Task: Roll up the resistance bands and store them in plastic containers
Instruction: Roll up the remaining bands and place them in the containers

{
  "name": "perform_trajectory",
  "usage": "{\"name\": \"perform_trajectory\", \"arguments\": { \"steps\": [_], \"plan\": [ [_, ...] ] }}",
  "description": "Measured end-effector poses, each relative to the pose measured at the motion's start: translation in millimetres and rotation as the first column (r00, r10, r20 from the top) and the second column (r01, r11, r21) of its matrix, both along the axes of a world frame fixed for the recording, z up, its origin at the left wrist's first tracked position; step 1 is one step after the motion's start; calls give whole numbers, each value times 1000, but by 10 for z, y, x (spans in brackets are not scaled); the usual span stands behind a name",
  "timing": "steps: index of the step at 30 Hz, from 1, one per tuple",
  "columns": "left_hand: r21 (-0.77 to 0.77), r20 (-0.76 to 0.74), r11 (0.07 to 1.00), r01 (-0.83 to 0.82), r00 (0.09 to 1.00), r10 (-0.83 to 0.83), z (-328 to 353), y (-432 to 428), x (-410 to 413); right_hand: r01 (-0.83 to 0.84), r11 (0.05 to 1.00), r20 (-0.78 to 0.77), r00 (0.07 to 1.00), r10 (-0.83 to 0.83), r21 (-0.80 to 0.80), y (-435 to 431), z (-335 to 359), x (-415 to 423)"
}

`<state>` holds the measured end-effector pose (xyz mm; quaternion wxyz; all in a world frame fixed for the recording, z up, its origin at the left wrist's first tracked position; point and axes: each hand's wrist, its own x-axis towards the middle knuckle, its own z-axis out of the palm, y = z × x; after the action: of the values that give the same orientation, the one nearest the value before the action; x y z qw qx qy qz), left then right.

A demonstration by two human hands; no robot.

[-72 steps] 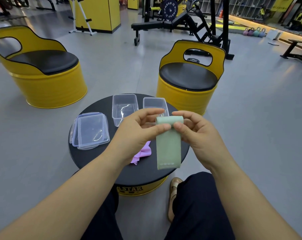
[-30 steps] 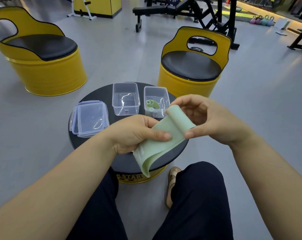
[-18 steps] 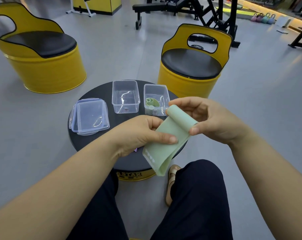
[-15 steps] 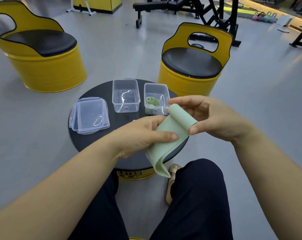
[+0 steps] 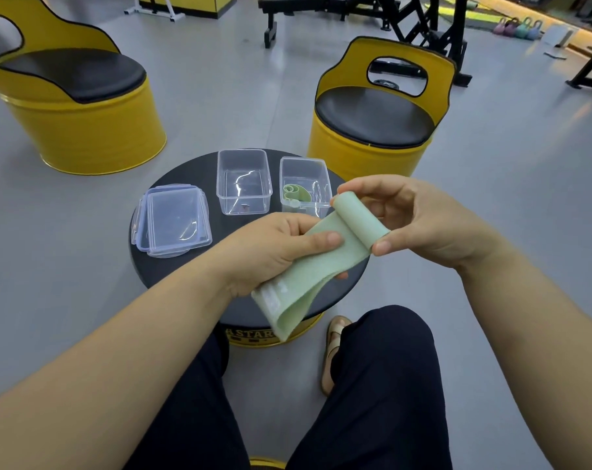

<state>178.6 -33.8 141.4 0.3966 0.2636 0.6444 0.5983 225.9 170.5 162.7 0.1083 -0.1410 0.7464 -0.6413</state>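
In the middle of the frame, the right hand (image 5: 420, 222) pinches the rolled end of a soft pale green rubber band (image 5: 321, 262). The left hand (image 5: 274, 252) grips its flat part, and the loose end hangs down. Above them, two clear plastic boxes (image 5: 243, 181) sit on a round black table (image 5: 182, 174).

Round black table (image 5: 172, 178) bears two clear containers (image 5: 243, 181) and stacked lids (image 5: 174, 223).

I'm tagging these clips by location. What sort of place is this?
Most likely a gym: a weight bench stands at the back, coloured kettlebells sit on the far floor, and a half-rolled resistance band is up front.
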Motion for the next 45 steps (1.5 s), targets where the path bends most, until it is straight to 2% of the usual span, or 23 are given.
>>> {"name": "perform_trajectory", "arguments": {
  "steps": [4, 10, 17, 26, 28, 31, 32, 35, 37, 41, 45],
  "plan": [
    [-39, -13, 999, -4, 1000, 3, -24, -15, -54, -28, 982, -28, 999, 34, 189, 12, 53, 6],
    [-31, 44, 999, -35, 998, 37, -91, 21, -48, -21, 879, -118, 989, 88, 476, -34, 190, 9],
    [-108, -108, 982, -158, 983, 147, -179, 65, 2, 51, 791, -179, 981, 75, 610, -36, 112, -21],
    [-79, -80, 961, -264, 963, 258, -220, 155, -1, 114, 704, -271, 956, 115, 701, -50, 61, -73],
    [-37, -26, 955, -295, 955, 294, -225, 153, -26, 132, 742, -269, 961, 67, 658, -67, 38, -54],
    [34, 56, 933, -357, 933, 355, -212, 148, -48, 254, 887, -184, 963, -196, 386, -142, -25, 12],
    [51, 68, 925, -377, 925, 373, -207, 148, -50, 357, 891, -186, 931, -315, 281, -184, -76, 23],
    [109, 94, 898, -427, 903, 419, -195, 175, -28, 600, 799, -128, 795, -593, 24, -377, -241, 43],
    [157, 121, 874, -460, 887, 445, -195, 211, 4, 647, 762, -64, 760, -647, -31, -500, -334, 44],
    [220, 159, 831, -510, 860, 486, -192, 233, 19, 642, 752, 34, 763, -645, -148, -577, -401, 29],
    [244, 159, 811, -532, 847, 508, -179, 199, -10, 621, 760, 49, 779, -625, -190, -545, -392, 17]
  ]
}}
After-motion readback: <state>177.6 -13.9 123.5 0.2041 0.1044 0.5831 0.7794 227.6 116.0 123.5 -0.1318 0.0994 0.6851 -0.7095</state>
